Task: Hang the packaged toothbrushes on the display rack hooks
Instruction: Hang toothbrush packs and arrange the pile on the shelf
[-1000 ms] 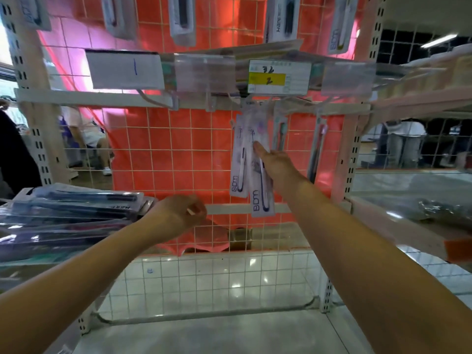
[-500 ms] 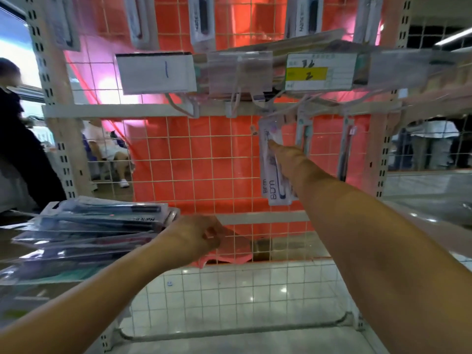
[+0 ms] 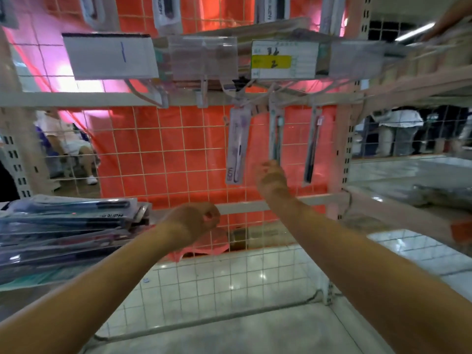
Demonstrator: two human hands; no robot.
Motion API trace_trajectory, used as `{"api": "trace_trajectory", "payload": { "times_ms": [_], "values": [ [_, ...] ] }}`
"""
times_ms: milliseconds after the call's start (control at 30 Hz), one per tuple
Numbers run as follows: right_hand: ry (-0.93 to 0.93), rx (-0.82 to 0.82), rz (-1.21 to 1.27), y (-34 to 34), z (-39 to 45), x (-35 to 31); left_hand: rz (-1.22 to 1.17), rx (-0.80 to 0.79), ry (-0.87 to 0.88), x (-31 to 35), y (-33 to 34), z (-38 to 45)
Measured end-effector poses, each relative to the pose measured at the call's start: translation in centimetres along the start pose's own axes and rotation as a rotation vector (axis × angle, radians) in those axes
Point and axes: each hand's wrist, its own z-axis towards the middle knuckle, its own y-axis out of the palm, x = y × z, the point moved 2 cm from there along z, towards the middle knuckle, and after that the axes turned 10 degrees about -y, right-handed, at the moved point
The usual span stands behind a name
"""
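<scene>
While the white toothbrush pack (image 3: 236, 146) hung from its hook, both hands were empty: left hand (image 3: 192, 221) fisted, right hand (image 3: 272, 178) loosely curled just below; a careless brush could unhook it.

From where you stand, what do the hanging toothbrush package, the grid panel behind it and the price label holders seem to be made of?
The hanging toothbrush package looks like printed card under clear plastic; its face shows a faint sheen. The grid panel seems to be coated metal wire, pale and matte, in thin crossing rods. The label holders look like clear rigid plastic, since the shelf shows through them.
</scene>
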Motion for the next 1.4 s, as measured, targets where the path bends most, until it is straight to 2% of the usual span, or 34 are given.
{"api": "trace_trajectory", "payload": {
  "times_ms": [67,100,267,433,533,633,900,1100,1400],
  "values": [
    [-0.067,0.008,0.077,0.2,-3.7,2.2,-0.056,0.0,-0.008,1.0,1.3,1.1],
    [-0.12,-0.033,0.014,0.6,-5.2,3.5,-0.074,-0.015,-0.016,1.5,2.2,1.4],
    [-0.153,-0.394,-0.347,1.0,-10.0,9.0,0.035,-0.065,0.02,3.8,7.0,2.4],
    [-0.012,-0.656,-0.397,1.0,-11.5,13.9,0.05,-0.122,0.033,4.4,10.6,3.5],
    [0.053,-0.721,-0.41,0.1,-12.0,15.2,0.086,-0.172,0.082,4.8,12.2,4.3],
    [0.123,-0.755,-0.422,-2.0,-12.0,15.2,0.105,-0.252,0.03,6.3,12.4,4.4],
    [0.24,-0.737,-0.39,-13.0,-11.7,9.3,0.141,-0.45,-0.013,14.7,5.8,1.3],
    [0.357,-0.713,-0.36,-21.4,-13.6,3.4,0.207,-0.57,0.103,21.3,-1.0,-4.2],
    [0.369,-0.688,-0.35,-32.9,-9.7,-7.6,0.128,-0.65,0.235,28.4,-14.3,-8.1]
  ]
}}
